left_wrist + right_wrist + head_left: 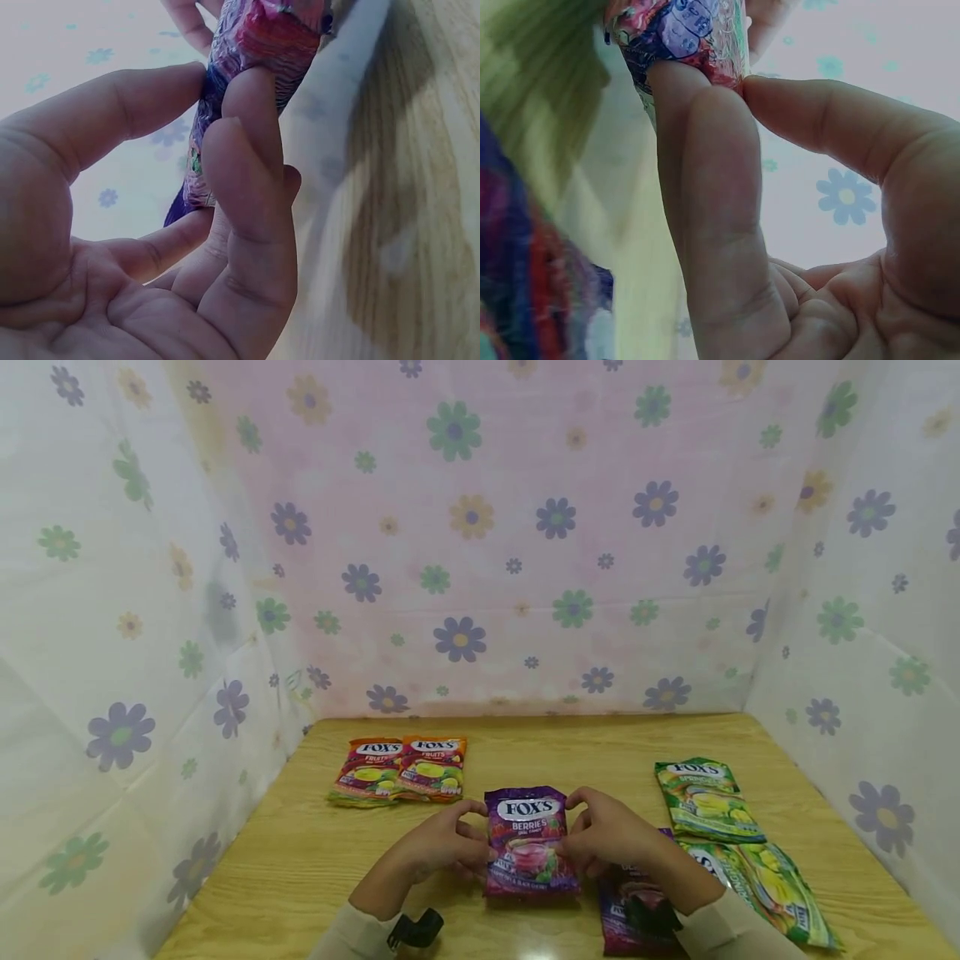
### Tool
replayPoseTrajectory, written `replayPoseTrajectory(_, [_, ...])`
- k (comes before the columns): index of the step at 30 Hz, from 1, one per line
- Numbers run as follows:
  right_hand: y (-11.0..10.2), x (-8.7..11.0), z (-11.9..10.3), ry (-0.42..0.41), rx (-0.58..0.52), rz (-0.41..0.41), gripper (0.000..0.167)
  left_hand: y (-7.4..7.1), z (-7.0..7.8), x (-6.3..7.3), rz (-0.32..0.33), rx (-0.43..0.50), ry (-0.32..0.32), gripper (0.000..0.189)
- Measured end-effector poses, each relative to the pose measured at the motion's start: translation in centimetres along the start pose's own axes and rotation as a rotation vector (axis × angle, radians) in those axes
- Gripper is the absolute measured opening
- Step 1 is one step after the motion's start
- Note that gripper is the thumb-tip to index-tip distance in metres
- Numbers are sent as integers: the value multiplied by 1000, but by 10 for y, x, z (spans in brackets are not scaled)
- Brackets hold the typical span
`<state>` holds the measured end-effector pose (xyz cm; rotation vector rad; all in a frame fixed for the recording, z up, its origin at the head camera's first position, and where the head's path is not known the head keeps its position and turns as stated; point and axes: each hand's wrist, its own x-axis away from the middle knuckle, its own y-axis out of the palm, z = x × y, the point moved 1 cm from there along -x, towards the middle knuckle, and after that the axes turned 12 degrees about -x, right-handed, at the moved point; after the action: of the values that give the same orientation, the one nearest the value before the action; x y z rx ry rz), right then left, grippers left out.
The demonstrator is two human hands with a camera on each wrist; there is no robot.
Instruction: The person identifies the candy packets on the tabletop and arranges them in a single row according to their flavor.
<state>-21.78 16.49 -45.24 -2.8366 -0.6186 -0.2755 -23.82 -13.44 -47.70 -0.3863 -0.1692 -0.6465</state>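
A purple bag of Fox's Berries candy (528, 852) is held between both hands in the head view, its printed front facing up toward the camera. My left hand (442, 847) pinches its left edge, with the thumb on one face and curled fingers on the other in the left wrist view. On the opposite edge, my right hand (611, 835) pinches the bag the same way. The right wrist view shows a crinkled side of the candy bag (682, 34) between thumb and fingers. Under the right forearm lies a second purple candy bag (622, 927), partly covered by the arm.
Two orange Fox's Fruits bags (431, 768) overlap at the back left of the wooden table (315, 860). Several green Fox's bags (708, 802) lie at the right, partly overlapping. A flowered cloth (510, 577) encloses the back and sides.
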Motion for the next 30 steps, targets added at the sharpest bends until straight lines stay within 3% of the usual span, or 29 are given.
replayPoseTrajectory(11, [-3,-8,-15,-62,-38,19,71,-12,11,-2,70,-42,12,71])
replayPoseTrajectory(17, [-6,-15,-21,-56,-46,50,70,-16,17,-1,123,-65,7,75])
replayPoseTrajectory(30, [-10,-28,-39,-71,-36,107,68,-26,28,-8,196,-37,38,75])
